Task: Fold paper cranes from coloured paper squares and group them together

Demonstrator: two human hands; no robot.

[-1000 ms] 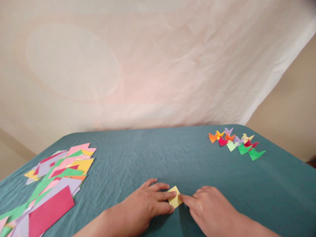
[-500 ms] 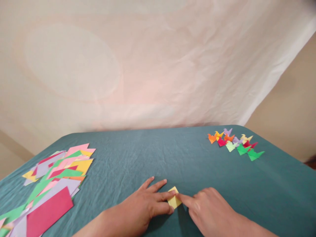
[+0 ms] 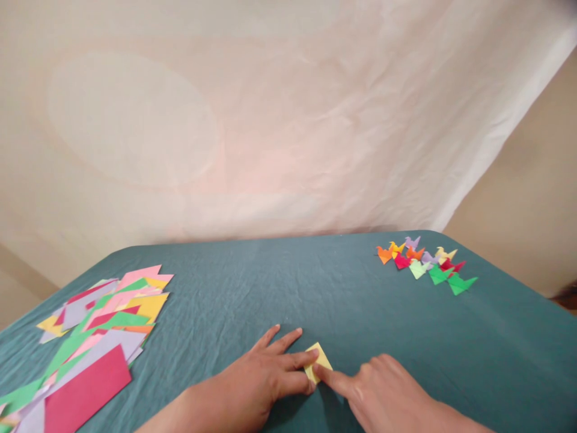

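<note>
A small folded yellow paper (image 3: 321,357) lies on the teal tablecloth (image 3: 342,300) near the front edge. My left hand (image 3: 265,376) lies flat beside it, fingers stretched out, with two fingertips pressing on the paper's left side. My right hand (image 3: 383,394) has its index finger extended and pressing on the paper's lower edge, the other fingers curled in. Neither hand lifts the paper; it stays flat on the cloth.
A loose pile of coloured paper sheets (image 3: 90,337), with a large red one (image 3: 88,391) on top, covers the left of the table. Several small folded paper figures (image 3: 426,264) in mixed colours sit at the far right. A cream cloth backdrop (image 3: 270,120) hangs behind the table.
My right index finger has slid left along the yellow paper toward my left fingertips. The left hand has barely moved. The camera view shifted slightly.
</note>
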